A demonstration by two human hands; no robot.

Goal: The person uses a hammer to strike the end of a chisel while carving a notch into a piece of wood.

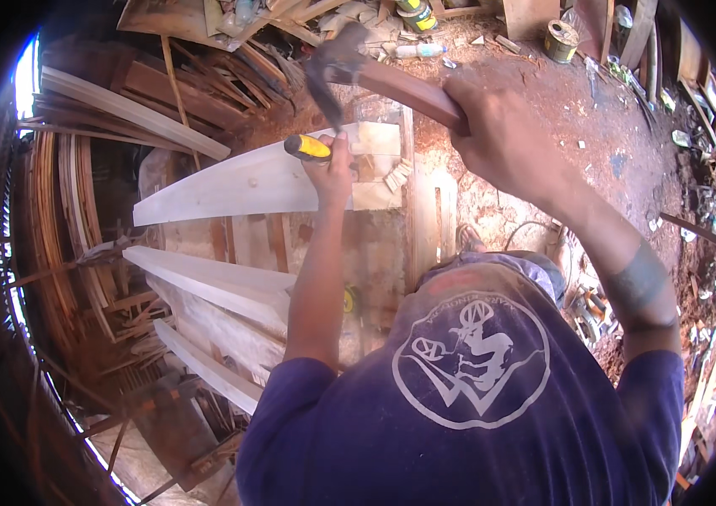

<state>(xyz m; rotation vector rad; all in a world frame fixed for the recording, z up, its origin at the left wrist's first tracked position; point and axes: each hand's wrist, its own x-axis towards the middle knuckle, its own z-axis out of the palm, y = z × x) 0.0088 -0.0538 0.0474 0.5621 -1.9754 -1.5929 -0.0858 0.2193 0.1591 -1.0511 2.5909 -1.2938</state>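
My left hand (329, 174) grips a yellow-and-black handled tool (307, 147), probably a chisel, over a pale wooden board (231, 185) lying across the bench; the blade is hard to see. Raised at the upper right, my right hand (493, 135) holds a hammer (400, 88) by its reddish wooden handle, its dark head blurred above the yellow handle. Small wood pieces (396, 175) lie on the board's right end, just right of my left hand.
More pale boards (206, 268) lie across the worn bench nearer my body. Stacked timber (71, 211) and leaning planks fill the left side. Cans (562, 42), a bottle and scattered scraps lie on the dirt floor (577, 126) beyond and to the right.
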